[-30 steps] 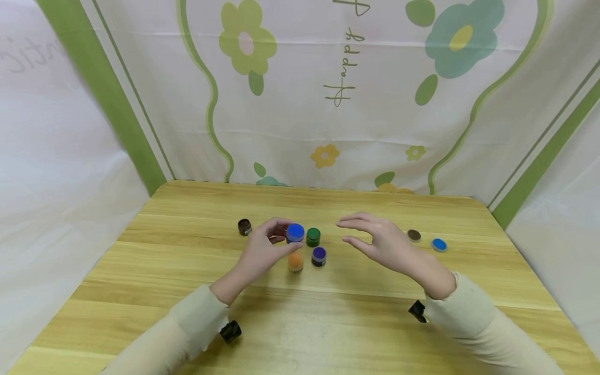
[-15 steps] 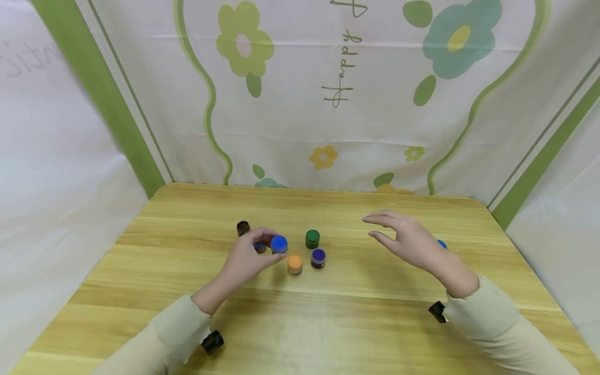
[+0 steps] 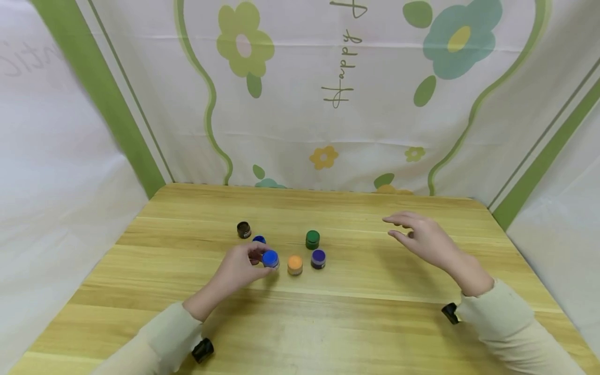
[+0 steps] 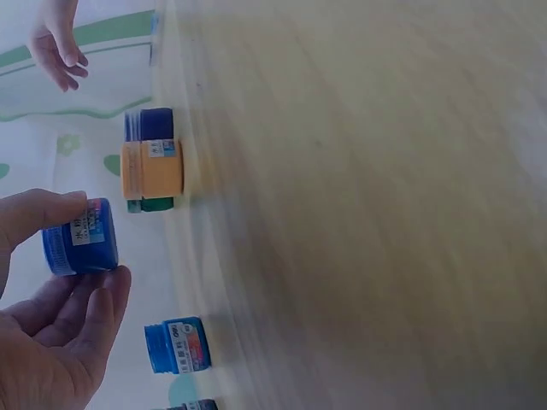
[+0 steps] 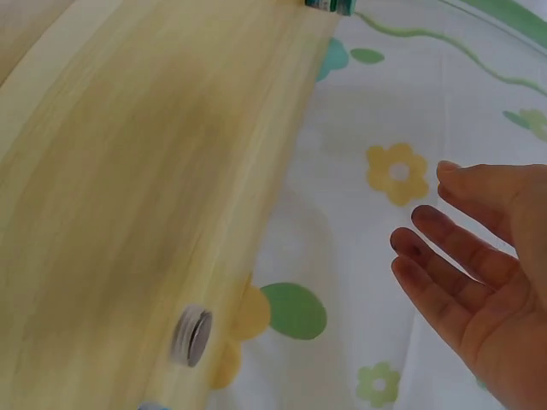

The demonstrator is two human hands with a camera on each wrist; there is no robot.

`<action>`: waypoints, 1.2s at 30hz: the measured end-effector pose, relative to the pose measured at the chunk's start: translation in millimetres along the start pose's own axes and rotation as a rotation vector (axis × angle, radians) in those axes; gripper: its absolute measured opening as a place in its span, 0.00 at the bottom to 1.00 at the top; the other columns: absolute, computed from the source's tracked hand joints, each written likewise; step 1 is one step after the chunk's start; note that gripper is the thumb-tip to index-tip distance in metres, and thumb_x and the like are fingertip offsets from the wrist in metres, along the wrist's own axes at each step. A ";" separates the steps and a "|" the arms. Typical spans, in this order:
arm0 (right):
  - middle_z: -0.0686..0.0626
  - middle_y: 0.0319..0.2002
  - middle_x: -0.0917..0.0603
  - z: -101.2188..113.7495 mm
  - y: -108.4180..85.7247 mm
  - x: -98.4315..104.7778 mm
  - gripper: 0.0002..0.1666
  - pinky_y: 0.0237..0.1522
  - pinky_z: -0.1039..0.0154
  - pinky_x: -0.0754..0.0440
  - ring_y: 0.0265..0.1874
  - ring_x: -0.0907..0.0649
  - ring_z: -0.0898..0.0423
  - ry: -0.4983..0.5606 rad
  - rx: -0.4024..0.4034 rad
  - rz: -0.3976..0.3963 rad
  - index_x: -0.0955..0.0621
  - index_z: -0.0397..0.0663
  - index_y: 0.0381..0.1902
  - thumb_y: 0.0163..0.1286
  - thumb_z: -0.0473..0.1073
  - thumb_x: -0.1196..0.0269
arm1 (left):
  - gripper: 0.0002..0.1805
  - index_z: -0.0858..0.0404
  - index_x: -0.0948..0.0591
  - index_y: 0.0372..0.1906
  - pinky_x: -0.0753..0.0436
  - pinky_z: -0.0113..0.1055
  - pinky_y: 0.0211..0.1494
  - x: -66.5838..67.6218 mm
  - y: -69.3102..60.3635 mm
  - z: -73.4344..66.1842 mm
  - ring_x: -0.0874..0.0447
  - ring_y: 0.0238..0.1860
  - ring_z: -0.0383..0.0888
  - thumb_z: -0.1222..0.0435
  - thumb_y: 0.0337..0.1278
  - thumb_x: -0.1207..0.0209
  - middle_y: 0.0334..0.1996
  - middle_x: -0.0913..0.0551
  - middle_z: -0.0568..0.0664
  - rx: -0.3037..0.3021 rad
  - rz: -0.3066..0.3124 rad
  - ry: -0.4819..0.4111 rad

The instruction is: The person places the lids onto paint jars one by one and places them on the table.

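Observation:
My left hand [image 3: 236, 268] pinches a blue paint jar [image 3: 270, 259] between thumb and fingers. In the left wrist view this blue jar [image 4: 81, 237] is held clear of the wooden table. Just behind it stands a second blue paint jar [image 3: 259, 240], which shows no lid in the left wrist view. A dark brown paint jar [image 3: 244, 229] is farther left. To the right are orange [image 3: 295, 264], purple [image 3: 318, 259] and green [image 3: 312, 239] paint jars. My right hand [image 3: 428, 239] hovers over the right side, fingers apart, holding nothing.
Below my right hand a round lid [image 5: 192, 336] lies on the table [image 5: 128, 213], with the edge of a blue lid [image 5: 154, 407] near the frame's bottom. A printed cloth [image 3: 281, 120] hangs behind the table's far edge.
My left hand has carried the blue jar left and nearer to me, away from the green and purple jars. My right hand has moved right, over the lids, hiding them in the head view.

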State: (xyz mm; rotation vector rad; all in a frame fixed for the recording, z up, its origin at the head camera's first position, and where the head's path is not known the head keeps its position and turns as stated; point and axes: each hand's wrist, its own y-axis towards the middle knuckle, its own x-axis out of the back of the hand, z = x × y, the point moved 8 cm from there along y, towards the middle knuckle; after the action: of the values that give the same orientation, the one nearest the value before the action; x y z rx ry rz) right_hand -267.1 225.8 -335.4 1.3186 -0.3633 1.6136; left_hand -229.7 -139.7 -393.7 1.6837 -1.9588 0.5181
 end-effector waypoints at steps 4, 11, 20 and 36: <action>0.36 0.56 0.17 -16.5 -1.4 -3.7 0.19 0.44 0.46 0.13 0.50 0.16 0.35 0.003 -0.053 0.046 0.17 0.37 0.60 0.73 0.33 0.34 | 0.18 0.65 0.13 0.47 0.14 0.43 0.47 -4.2 -0.6 5.3 0.14 0.42 0.46 0.70 0.49 0.23 0.41 0.14 0.51 0.013 0.030 0.035; 0.33 0.56 0.17 -40.0 -1.4 -11.4 0.21 0.50 0.42 0.16 0.52 0.17 0.34 0.001 -0.120 0.111 0.19 0.35 0.62 0.73 0.34 0.35 | 0.16 0.65 0.13 0.45 0.13 0.43 0.45 -10.1 0.3 10.6 0.14 0.41 0.46 0.73 0.49 0.24 0.42 0.14 0.52 0.002 0.061 0.085; 0.28 0.53 0.17 -68.0 -0.7 -19.6 0.20 0.49 0.37 0.18 0.49 0.17 0.31 -0.049 -0.200 0.199 0.18 0.29 0.57 0.71 0.34 0.33 | 0.16 0.66 0.13 0.44 0.13 0.40 0.42 -15.7 1.7 11.3 0.14 0.38 0.44 0.75 0.47 0.23 0.40 0.14 0.52 -0.013 0.097 0.161; 0.29 0.49 0.16 -93.3 -1.5 -32.2 0.17 0.52 0.35 0.21 0.51 0.18 0.30 -0.084 -0.261 0.259 0.16 0.27 0.52 0.67 0.32 0.33 | 0.18 0.67 0.13 0.44 0.15 0.33 0.32 -18.6 6.5 12.6 0.14 0.38 0.43 0.73 0.45 0.22 0.38 0.14 0.52 0.030 0.146 0.156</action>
State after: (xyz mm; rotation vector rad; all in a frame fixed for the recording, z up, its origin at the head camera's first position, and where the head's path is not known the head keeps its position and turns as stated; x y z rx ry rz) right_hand -321.8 279.1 -398.0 1.1769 -0.7957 1.6578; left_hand -235.6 -131.3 -414.6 1.4771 -1.9765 0.7134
